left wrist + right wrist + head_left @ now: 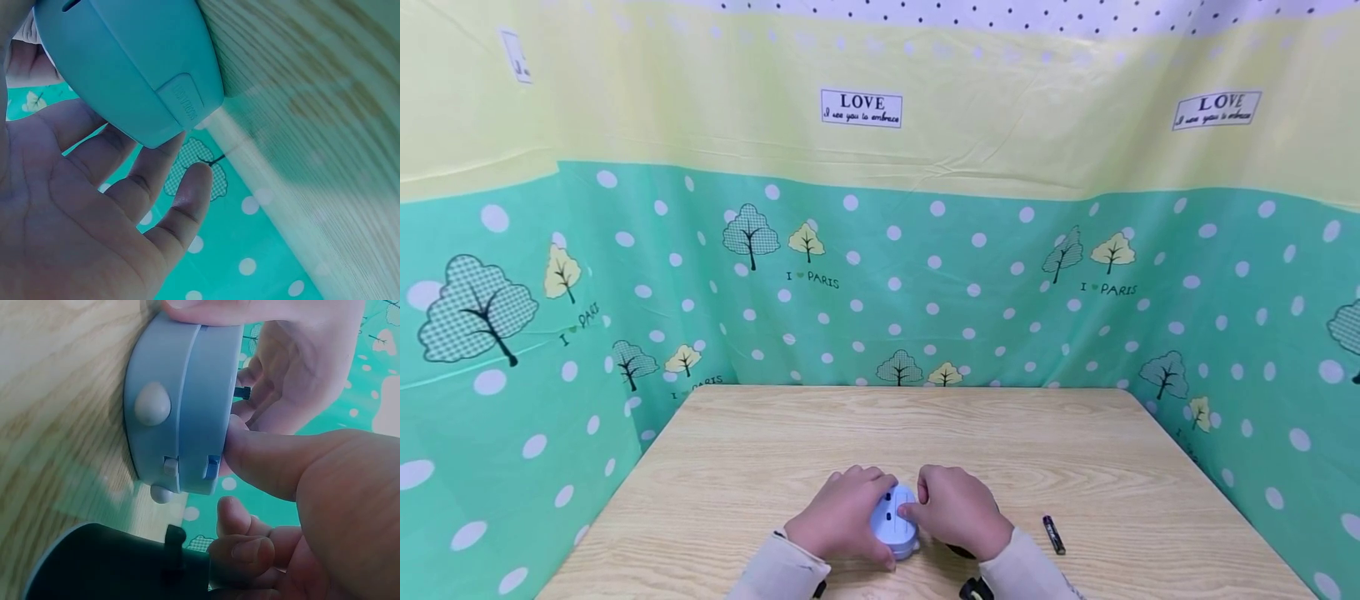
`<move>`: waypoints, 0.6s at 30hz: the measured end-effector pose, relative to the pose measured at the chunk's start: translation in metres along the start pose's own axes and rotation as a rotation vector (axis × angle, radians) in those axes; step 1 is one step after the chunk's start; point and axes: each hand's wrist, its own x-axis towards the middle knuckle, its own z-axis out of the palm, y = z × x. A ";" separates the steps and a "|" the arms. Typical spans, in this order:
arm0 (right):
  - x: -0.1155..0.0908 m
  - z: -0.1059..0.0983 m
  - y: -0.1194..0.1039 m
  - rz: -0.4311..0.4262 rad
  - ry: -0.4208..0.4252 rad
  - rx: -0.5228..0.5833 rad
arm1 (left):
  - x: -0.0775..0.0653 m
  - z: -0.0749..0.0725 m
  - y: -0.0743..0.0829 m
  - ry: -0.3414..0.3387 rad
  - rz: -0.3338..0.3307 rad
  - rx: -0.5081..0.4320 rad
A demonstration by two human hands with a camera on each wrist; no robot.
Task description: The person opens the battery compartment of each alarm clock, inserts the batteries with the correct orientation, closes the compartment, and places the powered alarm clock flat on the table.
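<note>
A small light-blue alarm clock (895, 542) lies on the wooden table with its back up, showing black knobs (242, 393) and a rectangular battery cover (901, 501). My left hand (844, 515) grips the clock from the left, thumb on its near side and fingers round the far side. The left wrist view shows the clock's smooth casing (134, 69) above the palm. My right hand (958, 510) presses its thumb on the clock's back by the cover, the other fingers bent. Under that hand sits a dark rounded object (125, 562), mostly hidden in the head view.
A black AAA-type battery (1054, 535) lies on the table (820, 425) to the right of my right hand. Patterned green and yellow curtains (880, 317) stand round the table's back and sides.
</note>
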 end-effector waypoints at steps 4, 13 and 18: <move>0.000 0.000 0.000 -0.003 0.002 0.007 | 0.000 0.000 0.000 0.003 0.002 0.000; 0.001 0.000 -0.001 0.011 -0.015 0.013 | 0.000 -0.002 -0.001 -0.013 -0.006 -0.016; 0.002 -0.002 -0.002 0.014 -0.021 0.019 | -0.001 -0.002 -0.006 -0.046 -0.005 -0.010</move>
